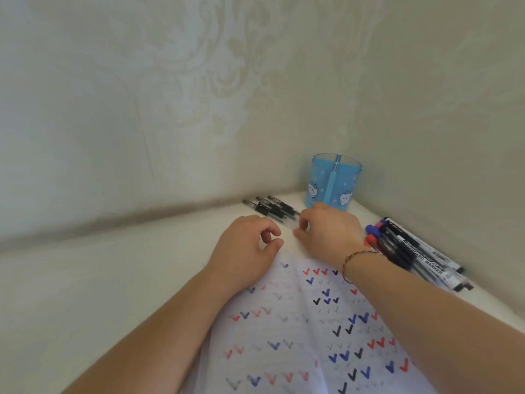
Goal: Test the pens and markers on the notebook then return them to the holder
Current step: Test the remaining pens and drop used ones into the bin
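Holder (333, 180) at 1 o'clock was translucent blue w/ white cat faces and small white specks, plus a lighter blue strip down its middle. Pens (270, 208) at 12 o'clock were black w/ clear barrels. Markers (417, 251) at 3 o'clock had dark bodies w/ white labels in black lettering; caps blue, red, purple. Notebook (312, 322) page was white w/ faint ruled lines, covered in rows of check marks: red, blue, black, some pale grey. Surface (113, 280) was off-white. Wall (170, 81) was pale cream w/ a faint damask pattern. Bracelet (359, 258) on right wrist was braided brown and reddish.
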`<action>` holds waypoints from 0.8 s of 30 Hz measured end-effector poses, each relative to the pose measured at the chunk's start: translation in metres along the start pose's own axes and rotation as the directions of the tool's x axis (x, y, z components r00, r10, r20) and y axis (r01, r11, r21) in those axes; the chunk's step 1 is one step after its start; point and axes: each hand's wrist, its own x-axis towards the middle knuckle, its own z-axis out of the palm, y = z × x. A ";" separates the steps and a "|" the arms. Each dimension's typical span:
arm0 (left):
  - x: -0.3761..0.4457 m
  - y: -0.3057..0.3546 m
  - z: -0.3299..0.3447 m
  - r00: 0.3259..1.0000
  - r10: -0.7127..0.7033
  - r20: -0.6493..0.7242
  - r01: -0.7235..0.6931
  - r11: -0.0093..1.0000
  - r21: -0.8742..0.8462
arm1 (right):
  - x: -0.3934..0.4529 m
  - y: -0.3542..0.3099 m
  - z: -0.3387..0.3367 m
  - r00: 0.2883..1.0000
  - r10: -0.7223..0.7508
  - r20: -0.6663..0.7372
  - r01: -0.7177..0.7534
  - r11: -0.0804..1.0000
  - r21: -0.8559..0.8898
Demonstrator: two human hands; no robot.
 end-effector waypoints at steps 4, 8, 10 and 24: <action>0.001 -0.005 -0.001 1.000 -0.008 -0.029 0.008 1.000 0.007 | 0.001 0.002 -0.001 0.998 0.020 0.054 -0.022 0.999 0.028; 0.002 -0.005 -0.002 0.994 0.047 -0.101 -0.047 0.999 0.005 | -0.008 0.010 -0.003 0.999 0.022 -0.037 -0.019 0.997 0.077; 0.004 -0.005 -0.002 0.988 0.060 -0.141 -0.056 0.998 0.034 | -0.014 0.011 -0.007 0.998 0.024 -0.058 -0.018 0.994 0.104; 0.001 -0.010 -0.002 0.994 0.113 -0.010 -0.110 0.981 0.160 | 0.000 -0.007 -0.008 0.996 0.007 0.084 0.001 0.995 -0.095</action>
